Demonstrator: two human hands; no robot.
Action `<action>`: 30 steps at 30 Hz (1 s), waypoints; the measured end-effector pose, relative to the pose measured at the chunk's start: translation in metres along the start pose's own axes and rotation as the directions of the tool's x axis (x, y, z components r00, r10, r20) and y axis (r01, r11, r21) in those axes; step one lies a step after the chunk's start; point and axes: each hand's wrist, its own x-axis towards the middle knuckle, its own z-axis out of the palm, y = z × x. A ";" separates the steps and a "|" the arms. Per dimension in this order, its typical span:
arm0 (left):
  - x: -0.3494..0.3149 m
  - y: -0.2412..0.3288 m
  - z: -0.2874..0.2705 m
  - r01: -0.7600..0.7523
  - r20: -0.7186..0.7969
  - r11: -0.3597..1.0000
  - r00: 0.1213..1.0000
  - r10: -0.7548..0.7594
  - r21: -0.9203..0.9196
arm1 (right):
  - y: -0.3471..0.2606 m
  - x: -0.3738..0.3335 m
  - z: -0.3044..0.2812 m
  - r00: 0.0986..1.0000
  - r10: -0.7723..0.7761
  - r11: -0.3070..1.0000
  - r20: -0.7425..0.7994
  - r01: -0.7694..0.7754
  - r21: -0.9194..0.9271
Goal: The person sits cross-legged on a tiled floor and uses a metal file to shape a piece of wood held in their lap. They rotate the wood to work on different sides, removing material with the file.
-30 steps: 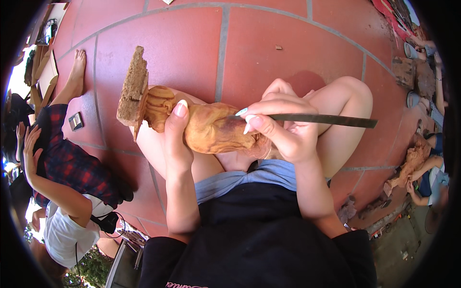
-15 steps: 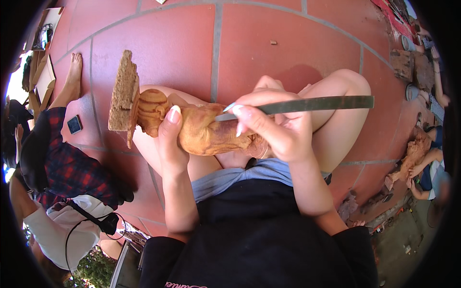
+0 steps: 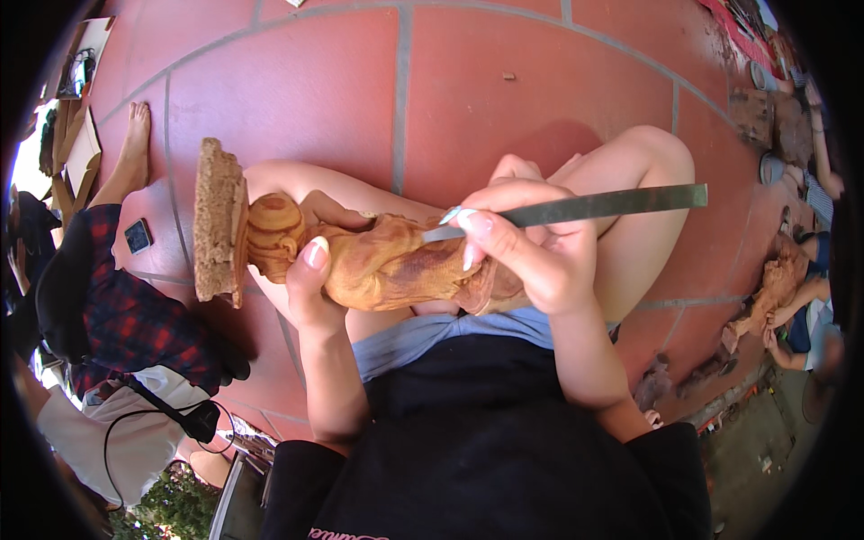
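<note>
A carved wooden figure point(image 3: 387, 270) lies sideways above my lap, its rough block-like end point(image 3: 218, 225) pointing left. My left hand point(image 3: 317, 279) is closed round it near the rounded, grooved part, thumb on the near side and fingers on the far side. My right hand point(image 3: 531, 238) grips a flat, dark metal carving chisel point(image 3: 603, 205) like a pen. The chisel's long shank sticks out to the right, and its pale tip rests at the upper edge of the figure's middle.
Red floor tiles point(image 3: 297, 81) lie under my crossed legs. To the left sits a person in plaid trousers point(image 3: 135, 288), with a phone point(image 3: 138, 236) on the floor by the leg. At the right, another person's hands touch a wood carving point(image 3: 769, 297). A small chip point(image 3: 509, 76) lies ahead.
The figure has tilted, its rough left end coming lower and nearer to me. My left hand has moved down with it, and the chisel tip has shifted slightly right and down.
</note>
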 end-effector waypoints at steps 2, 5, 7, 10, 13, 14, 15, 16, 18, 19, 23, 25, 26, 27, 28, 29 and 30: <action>0.000 0.003 0.002 0.002 0.036 1.000 0.999 -0.003 0.024 | 0.001 0.004 0.000 0.992 -0.106 0.988 0.072 0.113 -0.105; -0.002 0.002 0.001 -0.004 0.018 1.000 1.000 0.003 0.023 | 0.009 -0.002 -0.011 0.994 -0.098 0.980 0.050 0.105 -0.168; 0.000 0.002 -0.002 -0.019 -0.002 1.000 1.000 0.019 0.024 | 0.009 -0.006 -0.014 0.999 -0.042 0.991 0.027 0.045 -0.124; -0.002 -0.003 -0.005 0.006 -0.007 1.000 1.000 -0.006 0.021 | 0.004 -0.006 -0.004 0.999 -0.054 0.997 0.006 0.054 -0.064; -0.003 0.000 -0.004 0.049 0.014 0.997 0.999 -0.050 0.056 | 0.008 -0.004 -0.001 0.992 -0.108 0.979 0.068 0.118 -0.166; -0.005 0.000 -0.009 0.062 0.037 0.992 0.997 -0.066 0.111 | 0.007 -0.006 -0.001 0.992 -0.106 0.977 0.070 0.118 -0.180; -0.006 0.000 -0.012 0.073 0.057 0.983 0.995 -0.084 0.167 | 0.006 -0.005 -0.001 0.992 -0.102 0.976 0.079 0.115 -0.182; -0.005 0.001 -0.011 0.055 0.064 0.985 0.996 -0.067 0.162 | 0.005 -0.003 -0.001 0.991 -0.097 0.976 0.088 0.112 -0.185; -0.005 0.000 -0.011 0.034 0.047 0.996 0.998 -0.038 0.081 | 0.004 -0.004 0.000 0.988 -0.115 0.974 0.100 0.132 -0.183; -0.005 -0.001 -0.012 0.022 0.038 0.999 0.999 -0.024 0.041 | 0.005 -0.006 -0.001 0.993 -0.089 0.984 0.082 0.100 -0.145; -0.010 -0.005 -0.016 0.022 0.025 0.998 0.999 -0.021 -0.060 | 0.008 -0.013 -0.011 0.995 0.024 0.997 0.092 -0.030 0.072; -0.011 0.001 -0.004 0.017 -0.044 0.990 0.999 -0.024 -0.142 | -0.002 -0.016 -0.006 0.981 0.158 0.950 0.108 -0.181 0.256; -0.012 0.000 -0.006 0.033 -0.040 0.985 0.998 -0.041 -0.167 | -0.003 -0.017 -0.006 0.981 0.148 0.942 0.127 -0.179 0.283; -0.013 -0.004 -0.009 0.049 -0.036 0.980 0.998 -0.057 -0.191 | -0.003 -0.017 -0.006 0.980 0.138 0.934 0.147 -0.178 0.311; -0.014 -0.005 -0.008 0.046 -0.044 0.984 0.998 -0.054 -0.171 | -0.003 -0.018 -0.006 0.978 0.126 0.925 0.165 -0.177 0.338; -0.015 -0.005 -0.008 0.041 -0.055 0.988 0.997 -0.050 -0.150 | -0.001 -0.018 -0.004 0.980 0.135 0.925 0.148 -0.179 0.335; -0.019 -0.003 -0.002 0.018 -0.075 0.996 0.997 -0.024 -0.083 | 0.001 -0.019 -0.001 0.981 0.144 0.926 0.131 -0.181 0.331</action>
